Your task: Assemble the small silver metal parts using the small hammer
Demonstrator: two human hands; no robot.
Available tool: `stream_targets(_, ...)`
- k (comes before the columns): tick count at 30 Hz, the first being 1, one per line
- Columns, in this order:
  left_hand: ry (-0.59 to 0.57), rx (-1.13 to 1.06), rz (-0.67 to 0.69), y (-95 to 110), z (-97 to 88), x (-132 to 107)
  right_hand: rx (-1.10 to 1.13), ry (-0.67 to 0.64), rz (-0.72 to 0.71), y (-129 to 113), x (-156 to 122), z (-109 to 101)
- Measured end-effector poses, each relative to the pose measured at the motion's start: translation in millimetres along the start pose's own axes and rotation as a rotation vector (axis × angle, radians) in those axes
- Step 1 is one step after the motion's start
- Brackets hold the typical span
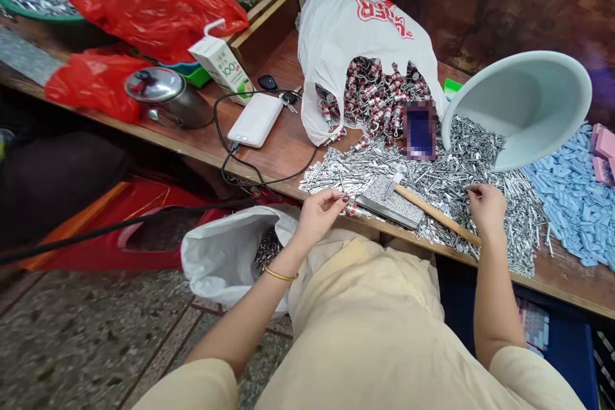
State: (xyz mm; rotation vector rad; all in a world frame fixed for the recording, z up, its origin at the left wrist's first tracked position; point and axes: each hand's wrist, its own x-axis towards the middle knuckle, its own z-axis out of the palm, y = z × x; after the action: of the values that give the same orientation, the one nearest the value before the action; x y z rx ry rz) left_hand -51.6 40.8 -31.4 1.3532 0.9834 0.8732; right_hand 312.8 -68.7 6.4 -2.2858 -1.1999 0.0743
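At the table's front edge, my left hand pinches a small red-and-silver cylindrical part between thumb and fingers. Beside that part lies a dark flat metal bar on a grey speckled block. A hammer with a wooden handle rests with its head on the block. My right hand is closed in a pinch over a heap of thin metal pins; whatever is between its fingertips is too small to make out. Flat silver pieces spread behind the block.
A white plastic bag spills similar red-and-silver parts; a phone leans there. A tipped grey tub and light-blue pieces lie right. Leftward are a power bank, cable, carton and steel mug. A white sack hangs below.
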Motion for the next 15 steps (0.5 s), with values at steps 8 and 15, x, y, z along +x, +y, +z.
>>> stream_targets(8, -0.111, 0.068, -0.109, -2.0, -12.2, 19.3, -0.104, -0.080, 0.055, 23.6, 21.5, 25.2)
stream_targets(15, -0.210, 0.088, -0.199, -3.3, -24.2, 36.8, 0.763, -0.175, 0.233, 26.5, 16.6, 15.8)
